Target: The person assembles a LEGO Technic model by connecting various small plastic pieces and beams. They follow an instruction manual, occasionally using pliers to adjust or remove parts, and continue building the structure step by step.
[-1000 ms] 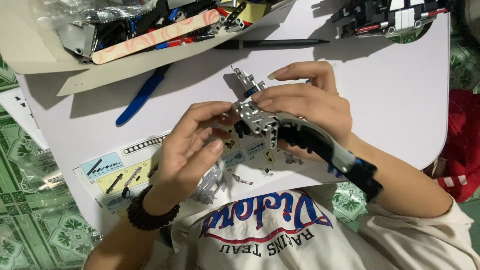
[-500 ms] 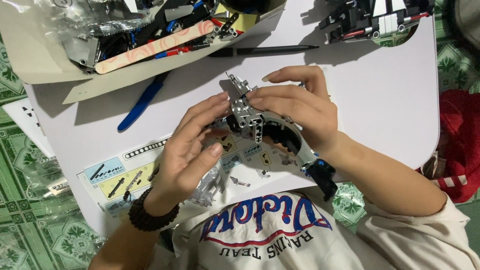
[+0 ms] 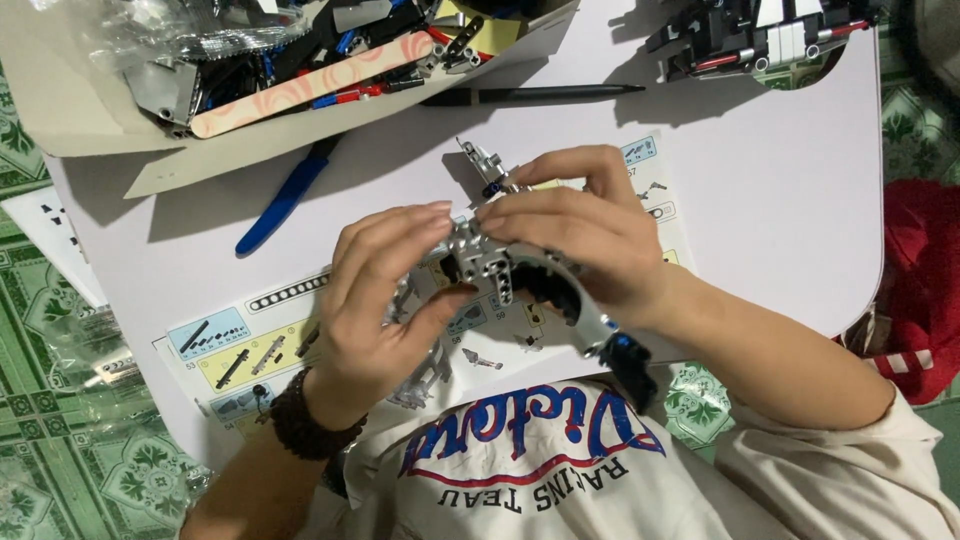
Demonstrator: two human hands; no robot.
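- I see both hands raised just above a white desk (image 3: 780, 220), holding one small grey and black brick model (image 3: 500, 265) between them.
- My left hand (image 3: 375, 300) cups the model from the left, fingers curled, thumb pressed against its underside.
- My right hand (image 3: 590, 235) pinches the model's top, fingertips closed on the grey block; a curved black arm of the model trails down to a blue tip.
- An open instruction sheet (image 3: 260, 340) lies directly beneath the hands.
- A box of loose parts (image 3: 120, 150) sits at the far left, a blue tool (image 3: 285, 200) beside it.
- I judge a fitting step is in hand; next calls for steady pressure and aligned holes.
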